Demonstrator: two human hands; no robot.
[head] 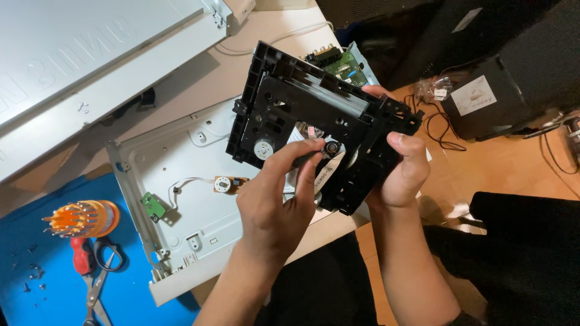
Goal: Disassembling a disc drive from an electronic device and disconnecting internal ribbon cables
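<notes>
The black plastic drive frame (pixel 314 121) is held up in the centre of the frame, above the opened white metal chassis (pixel 181 181). It is tilted, its long axis running from upper left to lower right, its underside with a small round motor facing the camera. The right hand (pixel 405 166) grips its right edge, thumb over the front. The left hand (pixel 275 205) pinches a dark tool tip at a part near the frame's middle; this looks like dismantling, and the next move seems to call for steady, fine pressure. Scissors (pixel 96 278) and an orange bit holder (pixel 84 218) lie lower left on a blue mat (pixel 36 290).
</notes>
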